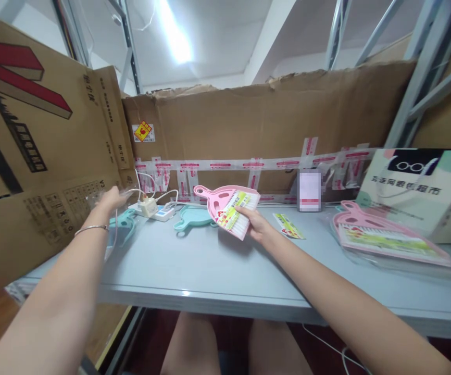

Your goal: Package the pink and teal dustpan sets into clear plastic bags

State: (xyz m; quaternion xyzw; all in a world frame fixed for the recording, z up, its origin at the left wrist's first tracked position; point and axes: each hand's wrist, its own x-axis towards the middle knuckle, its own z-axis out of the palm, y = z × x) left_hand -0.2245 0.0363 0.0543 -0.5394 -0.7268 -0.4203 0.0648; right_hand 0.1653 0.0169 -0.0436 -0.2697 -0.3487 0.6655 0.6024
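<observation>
Pink dustpan-and-brush set (231, 211), raised above the grey shelf (194, 265) in front of a teal dustpan (196, 217). The right hand (259, 226) grips it at the bristle side, thumb on the front near the printed card (232, 212). The set is probably light, its pan stiff and rather smooth, its bristles pliant and its card easily creased; the looped handle or the pan's rim should offer the firmest hold. The left hand (111, 199) is above a teal item (122, 229) beside the carton (49, 156); whether its fingers close on the clear film there cannot be told. The right hand's other fingers and the set's back are hidden; the card's lettering is illegible.
</observation>
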